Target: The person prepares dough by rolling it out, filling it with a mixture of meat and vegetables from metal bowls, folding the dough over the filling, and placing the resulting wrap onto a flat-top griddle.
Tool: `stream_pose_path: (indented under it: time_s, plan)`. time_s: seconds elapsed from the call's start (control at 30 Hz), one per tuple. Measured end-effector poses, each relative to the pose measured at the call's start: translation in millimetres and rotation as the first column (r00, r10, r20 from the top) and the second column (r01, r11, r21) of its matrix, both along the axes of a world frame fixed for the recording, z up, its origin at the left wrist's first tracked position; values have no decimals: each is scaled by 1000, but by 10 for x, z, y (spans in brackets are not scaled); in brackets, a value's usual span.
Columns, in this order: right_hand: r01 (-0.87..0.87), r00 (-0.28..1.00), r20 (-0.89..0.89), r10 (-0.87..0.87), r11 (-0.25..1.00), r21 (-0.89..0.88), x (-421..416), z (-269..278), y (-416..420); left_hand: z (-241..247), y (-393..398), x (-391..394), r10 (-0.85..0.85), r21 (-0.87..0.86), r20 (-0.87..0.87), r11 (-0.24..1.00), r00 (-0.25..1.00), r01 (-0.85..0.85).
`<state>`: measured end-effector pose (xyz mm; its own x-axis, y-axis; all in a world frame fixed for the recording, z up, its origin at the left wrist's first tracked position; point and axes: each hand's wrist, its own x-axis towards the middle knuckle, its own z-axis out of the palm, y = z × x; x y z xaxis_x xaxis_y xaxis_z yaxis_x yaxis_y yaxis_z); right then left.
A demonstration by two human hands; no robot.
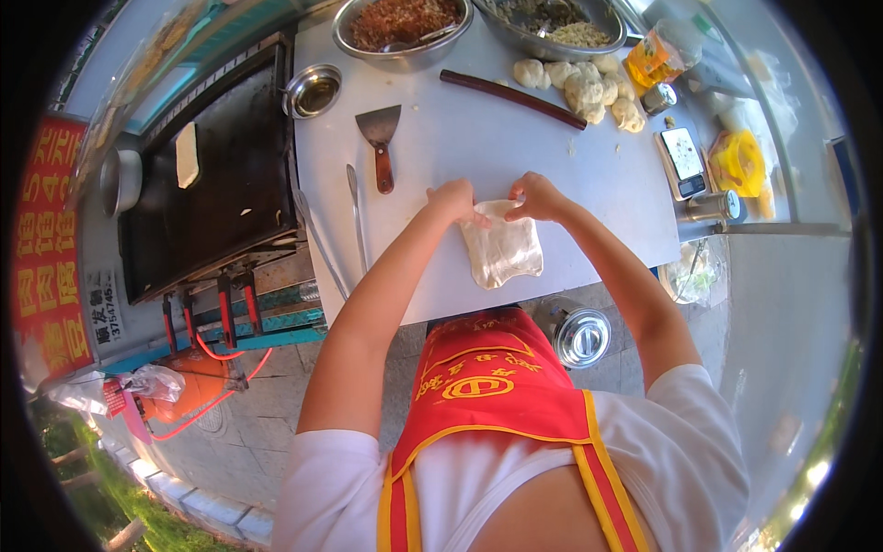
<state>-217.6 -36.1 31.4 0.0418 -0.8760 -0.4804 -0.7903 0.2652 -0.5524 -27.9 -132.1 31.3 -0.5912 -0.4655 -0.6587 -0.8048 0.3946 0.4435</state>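
Observation:
A flat, roughly square sheet of dough [505, 252] lies on the pale worktop [414, 276] near its front edge. With thumb and fingers, my left hand [458, 201] grips the dough's far left corner. The far right part of the same edge is pinched by my right hand [534, 199]. Beyond my hands lies a dark wooden rolling pin [512, 99], set at a slant. To the left of my left hand rest a scraper [381, 148] with a wooden handle and a pair of long metal utensils [356, 214].
A black griddle [227, 165] with a pale dough strip [186, 155] stands left, beside a metal cup of oil [314, 91]. Bowls of reddish filling [403, 21] and greenish filling [579, 34] stand at the back. Dough balls [586, 90], an oil bottle [652, 58] and a scale [683, 159] are right.

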Motion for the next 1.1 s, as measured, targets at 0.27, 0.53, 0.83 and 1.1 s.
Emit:
stream_pose_path:
  time_s: [0.27, 0.53, 0.83, 1.1]
  plan:
    - [-195, 951, 188, 245, 949, -249, -26, 114, 350, 5, 573, 361, -110, -142, -558, 989, 823, 36]
    - [-220, 883, 439, 164, 972, 79, -84, 831, 394, 866, 484, 331, -74, 223, -413, 958, 908, 180]
    - [-241, 959, -41, 280, 735, -634, -38, 1226, 812, 1174, 963, 391, -23, -168, -561, 982, 828, -87]
    - [-161, 975, -217, 47, 821, -548, -240, 152, 704, 99, 1458, 399, 1, -439, -691, 794, 723, -421]
